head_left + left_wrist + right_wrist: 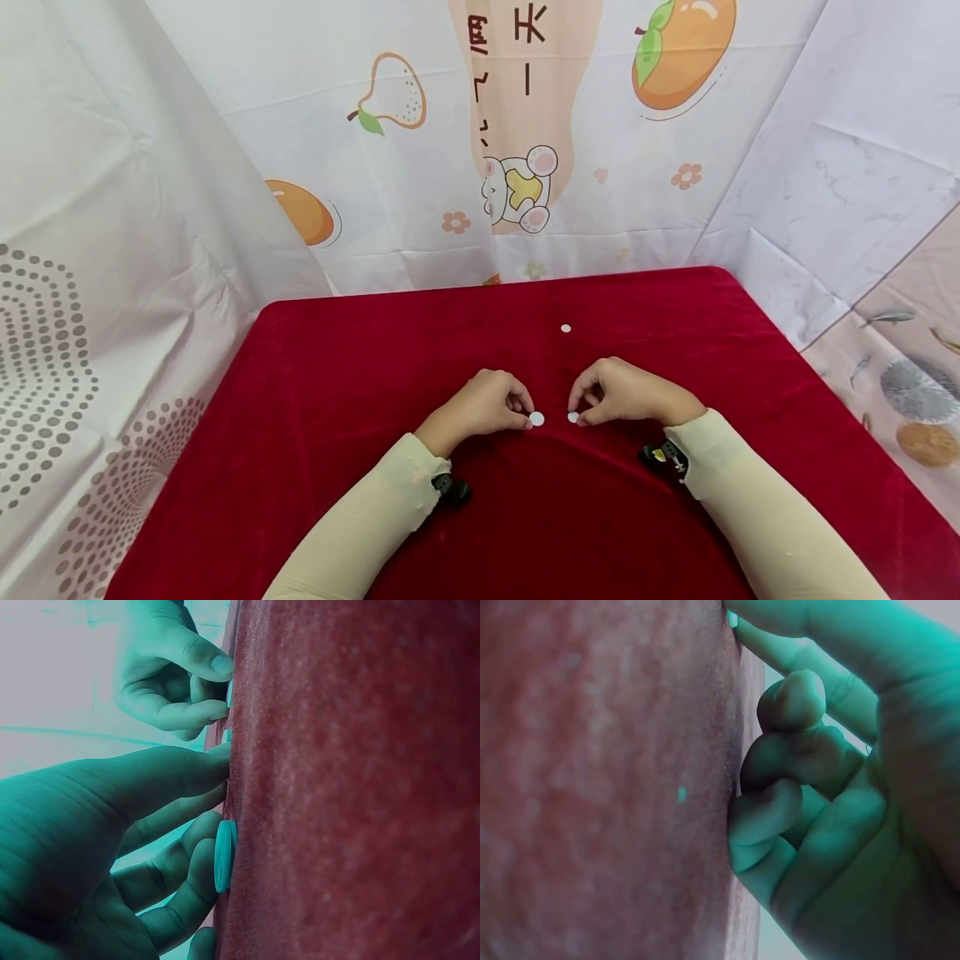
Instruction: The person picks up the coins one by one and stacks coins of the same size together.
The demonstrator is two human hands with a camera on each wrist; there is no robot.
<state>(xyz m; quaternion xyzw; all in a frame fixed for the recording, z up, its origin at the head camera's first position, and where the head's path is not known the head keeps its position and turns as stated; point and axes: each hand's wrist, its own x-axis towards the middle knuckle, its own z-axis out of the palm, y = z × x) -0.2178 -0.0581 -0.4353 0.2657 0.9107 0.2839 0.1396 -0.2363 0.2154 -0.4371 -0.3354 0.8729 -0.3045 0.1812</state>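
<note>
At the middle of the red cloth, my left hand (491,404) holds a small white disc (537,418) at its edge, between thumb and index fingertips. Facing it, my right hand (618,392) pinches a second white disc (573,417), partly covered by the fingertips. In the left wrist view, one more disc (226,856) stands out against the curled fingers of the left hand; whether they grip it, I cannot tell. The right wrist view shows only a sliver of the right hand's disc (732,618) between thumb and index, its other fingers curled in.
Farther back on the red-covered table (390,350) lies another white disc (566,328). Printed curtains (420,167) close off the back and sides. A small dark camera hangs at each wrist, beside cream sleeves (367,517).
</note>
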